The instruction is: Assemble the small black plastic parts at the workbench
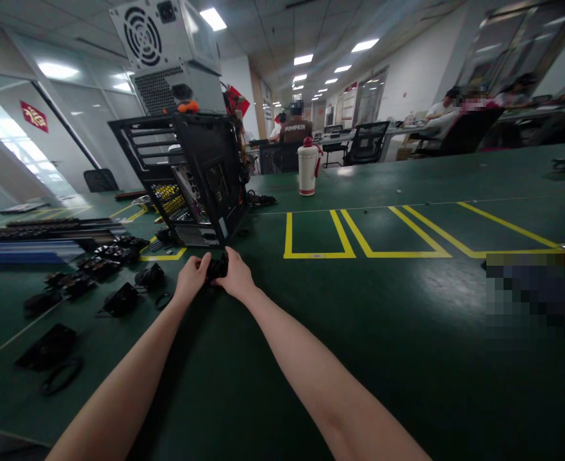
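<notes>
Both arms reach forward over the green table (pixel 359 333). My left hand (pixel 192 276) and my right hand (pixel 237 275) close from either side on a small black part (pixel 216 267). Fingers cover much of it, so its exact kind cannot be made out. Just behind the hands stands a black computer case (pixel 205 173) with its side open, and two metal power supplies (pixel 167 51) are stacked on top. To the left of my hands lie black fan-like parts (pixel 122 299) and a black ring (pixel 163 301).
Further left are more black parts (pixel 47 346), another ring (pixel 61 376) and long blue and black strips (pixel 27 251). Yellow tape outlines (pixel 318 255) mark the table at right. A white cup (pixel 307 169) with a red top stands behind them. People sit at desks beyond.
</notes>
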`<act>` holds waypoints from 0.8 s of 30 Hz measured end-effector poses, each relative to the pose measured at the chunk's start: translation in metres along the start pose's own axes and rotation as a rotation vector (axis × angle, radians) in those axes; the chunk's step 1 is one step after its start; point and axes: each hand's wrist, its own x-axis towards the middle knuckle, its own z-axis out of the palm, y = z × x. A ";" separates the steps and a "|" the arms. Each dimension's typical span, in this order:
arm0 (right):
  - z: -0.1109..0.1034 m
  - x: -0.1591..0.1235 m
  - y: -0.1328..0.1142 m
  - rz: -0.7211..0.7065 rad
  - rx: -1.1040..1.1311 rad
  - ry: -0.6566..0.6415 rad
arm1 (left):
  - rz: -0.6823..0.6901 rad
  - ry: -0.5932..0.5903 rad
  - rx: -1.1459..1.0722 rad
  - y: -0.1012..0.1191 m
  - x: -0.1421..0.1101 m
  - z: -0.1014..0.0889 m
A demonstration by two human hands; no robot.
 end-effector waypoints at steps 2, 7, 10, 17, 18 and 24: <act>-0.003 -0.001 0.000 -0.014 -0.014 -0.039 | 0.009 0.011 -0.024 0.000 0.002 0.003; -0.003 -0.001 0.002 -0.030 0.005 -0.014 | 0.024 -0.034 -0.023 0.000 0.003 0.002; -0.001 -0.001 0.004 -0.028 0.015 0.006 | 0.034 -0.019 -0.016 0.002 0.001 0.000; 0.003 0.001 0.007 -0.063 0.032 0.021 | 0.071 0.092 0.094 0.005 -0.001 0.003; 0.003 0.001 0.007 -0.066 0.027 0.025 | 0.079 0.085 0.100 0.005 -0.001 0.003; 0.004 0.002 0.007 -0.059 -0.001 0.038 | 0.131 -0.045 0.066 0.007 -0.004 0.001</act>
